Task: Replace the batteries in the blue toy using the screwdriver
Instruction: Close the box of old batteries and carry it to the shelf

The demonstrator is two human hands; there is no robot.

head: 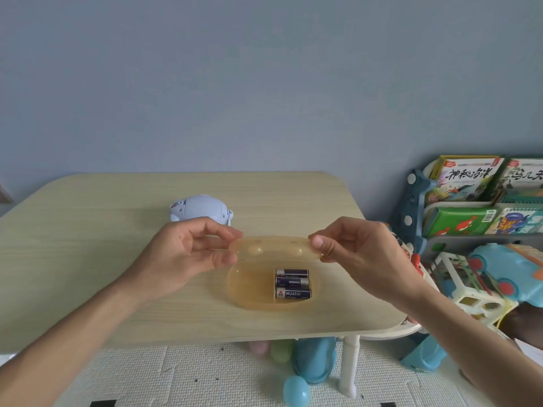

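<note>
Toy point(201, 210), blue, sits on the surface point(88, 259) just behind the left hand point(188, 254), which pinches one end of a clear lid point(273, 249); the right hand point(358, 254) pinches the other end, above three batteries point(293, 284) in the case point(249, 289).

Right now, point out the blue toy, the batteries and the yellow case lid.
blue toy point(201, 207): head view, its rounded top.
batteries point(292, 284): head view, the middle one of three.
yellow case lid point(271, 248): head view, its translucent centre.
</note>
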